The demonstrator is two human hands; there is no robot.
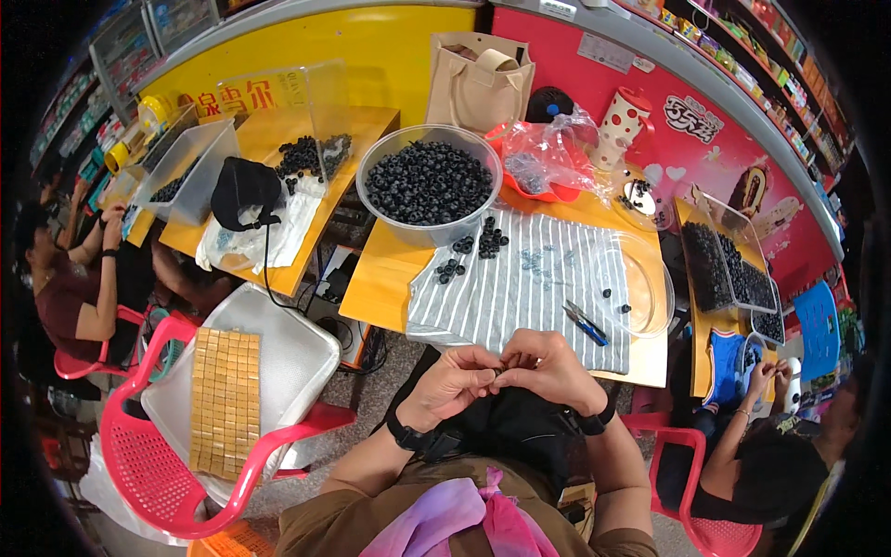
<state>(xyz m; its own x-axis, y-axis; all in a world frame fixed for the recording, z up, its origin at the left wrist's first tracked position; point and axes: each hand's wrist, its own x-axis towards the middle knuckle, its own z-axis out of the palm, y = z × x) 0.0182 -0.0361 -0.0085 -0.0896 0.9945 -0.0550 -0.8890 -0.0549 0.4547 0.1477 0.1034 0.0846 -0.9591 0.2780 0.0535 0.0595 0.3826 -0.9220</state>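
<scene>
My left hand [457,379] and my right hand [548,367] meet over my lap, fingertips pinched together on a small dark bead [499,372]. In front of them lies a grey striped cloth [520,288] on a yellow table [380,288], with loose black beads [475,246] and small clear pieces scattered on it. Behind the cloth stands a big clear bowl [429,184] full of black beads. Blue-handled snips [585,323] lie on the cloth close to my right hand.
A red chair [158,464] at my left carries a white tray [297,357] with a sheet of gold squares [225,399]. A clear lid [640,283], a red bowl with a plastic bag [548,162] and bead-filled bins [729,269] sit to the right. People work at both sides.
</scene>
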